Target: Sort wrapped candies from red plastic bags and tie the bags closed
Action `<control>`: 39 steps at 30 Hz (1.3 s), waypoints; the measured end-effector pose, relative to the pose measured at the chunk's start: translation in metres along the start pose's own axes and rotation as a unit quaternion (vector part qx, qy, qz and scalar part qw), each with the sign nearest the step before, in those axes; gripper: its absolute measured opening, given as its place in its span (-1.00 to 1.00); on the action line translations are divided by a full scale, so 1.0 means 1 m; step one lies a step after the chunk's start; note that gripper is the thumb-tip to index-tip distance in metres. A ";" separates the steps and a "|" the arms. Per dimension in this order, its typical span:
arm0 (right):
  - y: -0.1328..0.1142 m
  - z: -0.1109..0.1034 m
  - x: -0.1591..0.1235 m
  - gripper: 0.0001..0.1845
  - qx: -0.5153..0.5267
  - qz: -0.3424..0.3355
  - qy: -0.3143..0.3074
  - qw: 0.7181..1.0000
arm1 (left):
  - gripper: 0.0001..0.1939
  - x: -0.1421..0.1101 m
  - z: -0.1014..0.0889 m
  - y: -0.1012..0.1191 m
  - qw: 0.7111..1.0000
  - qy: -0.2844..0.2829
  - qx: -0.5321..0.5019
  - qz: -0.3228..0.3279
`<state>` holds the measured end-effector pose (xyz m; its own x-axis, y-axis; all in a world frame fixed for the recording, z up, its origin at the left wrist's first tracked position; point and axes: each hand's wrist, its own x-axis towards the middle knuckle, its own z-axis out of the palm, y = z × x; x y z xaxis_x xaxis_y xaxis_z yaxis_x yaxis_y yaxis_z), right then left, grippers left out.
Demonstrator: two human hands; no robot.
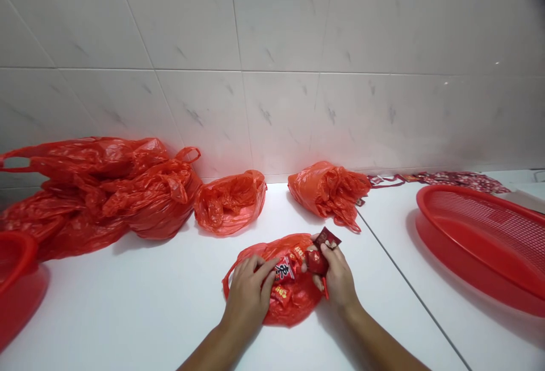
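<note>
A red plastic bag (pixel 298 308) lies opened out on the white table, with several small red wrapped snack packets (pixel 284 269) on it, one printed with a large white-edged character. My left hand (pixel 249 287) rests on the bag's left side, fingers stretched toward the packets; whether it pinches any film is hidden. On the bag's right side, my right hand (pixel 338 280) is closed around small packets. A dark red packet (pixel 327 238) sticks up from its fingers, and a rounder shiny red one (pixel 315 262) sits against the palm side.
Bulging red plastic bags (pixel 97 195) are heaped at the back left. Two more crumpled bags, one open (pixel 232 203) and one bunched (pixel 326 189), stand near the tiled wall. A red mesh basket (pixel 481 263) is on the right, another red basket (pixel 21 280) at the left edge. Small packets (pixel 460 180) lie along the wall.
</note>
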<state>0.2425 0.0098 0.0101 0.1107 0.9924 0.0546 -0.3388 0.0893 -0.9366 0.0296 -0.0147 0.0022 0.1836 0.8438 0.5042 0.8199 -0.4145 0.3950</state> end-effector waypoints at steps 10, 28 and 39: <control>0.003 0.020 -0.024 -0.58 -0.093 -0.072 -0.179 0.977 | -0.67 -0.005 -0.007 0.031 0.984 0.051 -0.096 0.144; -0.003 0.001 -0.003 -0.40 -0.071 -0.038 -0.032 0.996 | -0.84 -0.009 0.002 -0.001 0.928 0.232 -0.288 -0.040; 0.003 -0.002 -0.004 -0.45 -0.100 -0.083 -0.049 0.990 | -0.77 -0.008 0.003 -0.001 0.925 0.198 -0.313 -0.080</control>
<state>0.2431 0.0061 0.0059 0.0540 0.9697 0.2381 -0.1298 0.2432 -0.9612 0.0292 -0.0203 -0.0044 -0.2272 0.7721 0.5934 0.3212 -0.5159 0.7942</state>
